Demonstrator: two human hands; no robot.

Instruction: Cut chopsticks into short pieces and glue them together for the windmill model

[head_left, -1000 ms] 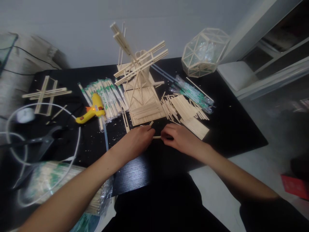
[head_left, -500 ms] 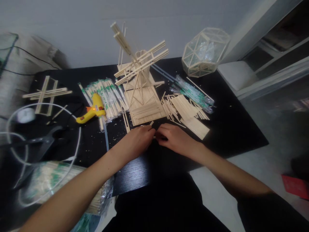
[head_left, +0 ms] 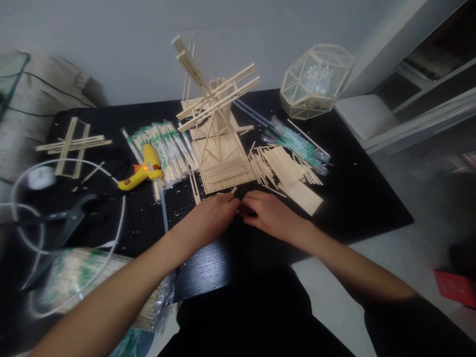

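My left hand and my right hand meet fingertip to fingertip, low over the front of the black table. Both have their fingers closed. A short wooden stick pokes out past my left fingers. Something small and pale shows between the two hands, mostly hidden by the fingers. Just beyond them stands a windmill model built of wooden sticks, on a flat base of sticks. Loose sticks and flat panels of joined sticks lie ahead of my right hand.
To the left lie a yellow glue gun, bagged sticks, pliers, a looped white cable and a crossed stick frame. A faceted stick-framed ornament stands at the back right. Another bag of sticks sits under my left forearm.
My hands stay together in nearly the same place, with only a very slight shift of the fingers. Nothing on the table has moved.
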